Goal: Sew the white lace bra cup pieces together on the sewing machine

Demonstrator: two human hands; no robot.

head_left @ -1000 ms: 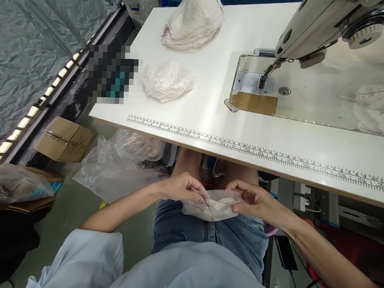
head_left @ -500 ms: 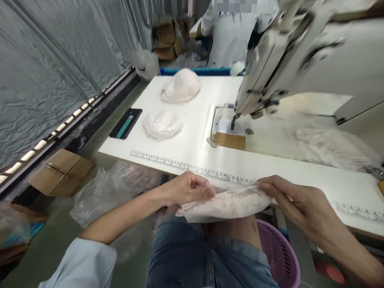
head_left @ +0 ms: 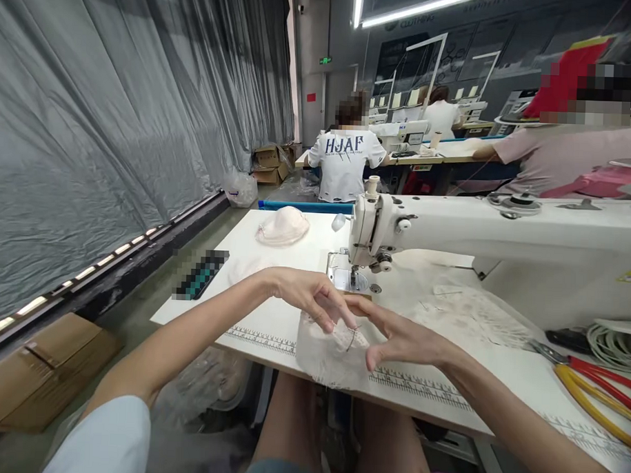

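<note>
A small white lace fabric piece (head_left: 328,354) lies over the front edge of the white sewing table (head_left: 271,324), hanging a little below it. My left hand (head_left: 313,298) reaches in from the left and its fingertips pinch the piece's top edge. My right hand (head_left: 395,336) comes from the right, fingers curled down onto the same piece beside the left hand. Just behind both hands stands the white sewing machine (head_left: 476,232), with its needle (head_left: 353,274) a short way beyond my fingers.
A stack of white fabric cups (head_left: 283,226) sits at the table's far left. Red and yellow handled scissors (head_left: 590,384) and a cable coil (head_left: 620,337) lie at right. Cardboard box (head_left: 46,368) on the floor left. Other people work at tables behind.
Both hands lifted the lace piece from my lap up onto the table's front edge. The view swung upward from my lap to the room.
</note>
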